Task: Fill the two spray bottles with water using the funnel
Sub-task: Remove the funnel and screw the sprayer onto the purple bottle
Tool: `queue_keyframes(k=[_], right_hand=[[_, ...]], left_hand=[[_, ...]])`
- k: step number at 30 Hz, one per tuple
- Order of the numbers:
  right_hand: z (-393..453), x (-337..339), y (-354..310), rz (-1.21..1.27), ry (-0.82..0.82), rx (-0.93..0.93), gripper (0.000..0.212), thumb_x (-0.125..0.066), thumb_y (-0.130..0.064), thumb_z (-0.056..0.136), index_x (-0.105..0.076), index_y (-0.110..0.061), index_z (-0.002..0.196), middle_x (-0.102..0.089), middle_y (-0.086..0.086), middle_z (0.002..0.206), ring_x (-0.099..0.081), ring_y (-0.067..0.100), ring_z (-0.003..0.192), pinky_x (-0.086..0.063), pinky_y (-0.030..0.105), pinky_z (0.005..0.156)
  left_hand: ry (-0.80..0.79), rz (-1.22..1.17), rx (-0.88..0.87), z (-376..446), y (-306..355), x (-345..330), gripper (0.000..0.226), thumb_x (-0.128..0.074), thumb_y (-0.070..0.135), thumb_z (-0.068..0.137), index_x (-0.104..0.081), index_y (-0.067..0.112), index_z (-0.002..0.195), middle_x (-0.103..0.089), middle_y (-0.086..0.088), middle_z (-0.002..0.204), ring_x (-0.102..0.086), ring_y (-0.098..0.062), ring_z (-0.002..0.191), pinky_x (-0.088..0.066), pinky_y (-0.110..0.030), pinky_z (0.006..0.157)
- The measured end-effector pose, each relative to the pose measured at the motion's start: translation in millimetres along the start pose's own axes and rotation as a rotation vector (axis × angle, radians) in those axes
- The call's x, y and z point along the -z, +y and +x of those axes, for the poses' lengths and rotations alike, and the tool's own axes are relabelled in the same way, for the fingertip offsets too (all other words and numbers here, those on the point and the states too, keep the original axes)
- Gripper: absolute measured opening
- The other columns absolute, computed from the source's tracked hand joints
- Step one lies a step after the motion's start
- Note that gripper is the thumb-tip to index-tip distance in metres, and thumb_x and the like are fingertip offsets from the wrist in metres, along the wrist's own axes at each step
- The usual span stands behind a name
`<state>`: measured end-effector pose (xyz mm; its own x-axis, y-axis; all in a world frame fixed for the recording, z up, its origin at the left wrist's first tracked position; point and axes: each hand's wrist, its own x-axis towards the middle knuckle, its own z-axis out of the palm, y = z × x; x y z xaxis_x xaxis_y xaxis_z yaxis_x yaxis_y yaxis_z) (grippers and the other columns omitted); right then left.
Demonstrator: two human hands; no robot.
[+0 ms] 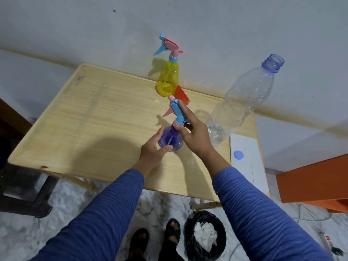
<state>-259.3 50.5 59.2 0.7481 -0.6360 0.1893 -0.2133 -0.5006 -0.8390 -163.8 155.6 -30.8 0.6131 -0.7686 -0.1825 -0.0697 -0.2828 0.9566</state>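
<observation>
A purple spray bottle (172, 138) stands on the wooden table (90, 113). My left hand (153, 149) cups its round body from the left. My right hand (194, 132) grips its blue and pink spray head (177, 113) at the neck. Behind it stands a yellow spray bottle (167, 80) with a pink and blue head, water in its bottom. An orange funnel (181, 95) lies between the two bottles, partly hidden. A large clear water bottle (243, 100) without a cap stands to the right, nearly empty.
A white sheet (248, 166) with a blue bottle cap (238, 155) lies on the table's right edge. An orange piece of furniture (312, 183) stands at the right. On the floor sits a black bin (205, 236) with crumpled paper, beside my feet. The wall is just behind the table.
</observation>
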Motion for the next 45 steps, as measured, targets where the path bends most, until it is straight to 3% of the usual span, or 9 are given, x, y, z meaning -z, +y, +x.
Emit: queue_keyframes(k=[11,17,22,26,30,35,38,42,45], right_hand=[[3.1,-6.4,-1.7,-0.035,0.133,-0.009,0.069,-0.078,-0.007,0.069,-0.048,-0.028,0.128,-0.055,-0.010,0.111,-0.055,0.015,0.089,-0.053,0.030,0.084],[-2.2,12.2,1.6,-0.040,-0.115,-0.001,0.070,-0.063,-0.007,0.085,-0.029,-0.036,0.140,-0.043,-0.006,0.141,-0.053,0.011,0.121,-0.044,0.029,0.103],[-3.8,-5.1,-4.3,-0.037,0.074,-0.018,0.058,-0.070,-0.005,0.078,-0.047,-0.023,0.128,-0.055,-0.002,0.113,-0.057,0.015,0.099,-0.051,0.036,0.092],[-6.1,-10.5,-2.5,-0.057,0.079,-0.029,0.070,-0.078,-0.019,0.073,-0.043,-0.030,0.133,-0.052,0.000,0.117,-0.053,0.014,0.101,-0.048,0.029,0.091],[-9.3,-5.2,-3.1,-0.025,0.043,-0.033,0.062,-0.060,-0.006,0.085,-0.039,-0.029,0.138,-0.051,-0.015,0.121,-0.055,0.004,0.103,-0.046,0.018,0.094],[-2.1,-11.8,-4.7,-0.091,0.099,-0.041,0.068,-0.077,-0.019,0.074,-0.045,-0.029,0.133,-0.054,0.002,0.117,-0.048,0.007,0.098,-0.044,0.020,0.087],[-5.9,-7.7,-3.8,-0.041,0.055,-0.028,0.064,-0.064,-0.009,0.084,-0.038,-0.030,0.139,-0.049,-0.013,0.121,-0.049,0.003,0.103,-0.038,0.006,0.087],[-1.5,-10.4,-6.7,-0.070,0.139,-0.067,0.062,-0.071,-0.009,0.077,-0.047,-0.028,0.131,-0.056,-0.002,0.115,-0.052,0.005,0.094,-0.045,0.018,0.086],[-0.4,-13.8,-8.9,-0.062,0.144,-0.073,0.071,-0.076,-0.016,0.075,-0.042,-0.034,0.134,-0.051,-0.003,0.117,-0.048,0.001,0.093,-0.041,0.010,0.080]], left_hand=[[0.004,0.035,-0.029,1.1,-0.4,-0.9,0.074,-0.069,0.020,0.081,-0.030,0.030,0.144,-0.047,0.007,0.140,-0.044,-0.006,0.124,-0.033,-0.016,0.097],[0.009,0.028,-0.040,2.0,-4.3,-0.7,0.075,-0.070,0.020,0.081,-0.031,0.031,0.144,-0.046,0.005,0.142,-0.044,-0.008,0.127,-0.034,-0.018,0.101],[0.004,0.039,-0.044,3.2,-5.3,-1.5,0.074,-0.070,0.021,0.081,-0.031,0.027,0.144,-0.043,0.008,0.143,-0.043,-0.006,0.128,-0.034,-0.018,0.101],[-0.013,0.053,-0.053,4.7,-6.8,-1.4,0.073,-0.069,0.023,0.081,-0.032,0.030,0.144,-0.043,0.010,0.144,-0.043,-0.007,0.129,-0.034,-0.018,0.101],[0.017,0.029,-0.027,3.0,-4.0,-2.2,0.075,-0.070,0.020,0.081,-0.031,0.028,0.144,-0.048,0.008,0.139,-0.045,-0.005,0.123,-0.035,-0.019,0.102],[0.005,0.064,-0.039,3.9,-2.6,-1.4,0.071,-0.070,0.021,0.081,-0.035,0.028,0.143,-0.046,0.007,0.142,-0.045,-0.009,0.127,-0.035,-0.018,0.102],[0.003,0.041,-0.030,3.1,-2.4,-2.2,0.074,-0.070,0.020,0.081,-0.032,0.027,0.144,-0.048,0.006,0.139,-0.046,-0.008,0.125,-0.035,-0.019,0.101],[0.009,0.037,-0.016,3.3,-2.7,-2.0,0.074,-0.071,0.022,0.080,-0.033,0.028,0.144,-0.049,0.005,0.138,-0.047,-0.009,0.124,-0.037,-0.023,0.104],[0.015,0.078,-0.012,2.3,0.2,-2.0,0.071,-0.070,0.023,0.081,-0.035,0.028,0.143,-0.051,0.005,0.137,-0.048,-0.011,0.124,-0.037,-0.019,0.098]])
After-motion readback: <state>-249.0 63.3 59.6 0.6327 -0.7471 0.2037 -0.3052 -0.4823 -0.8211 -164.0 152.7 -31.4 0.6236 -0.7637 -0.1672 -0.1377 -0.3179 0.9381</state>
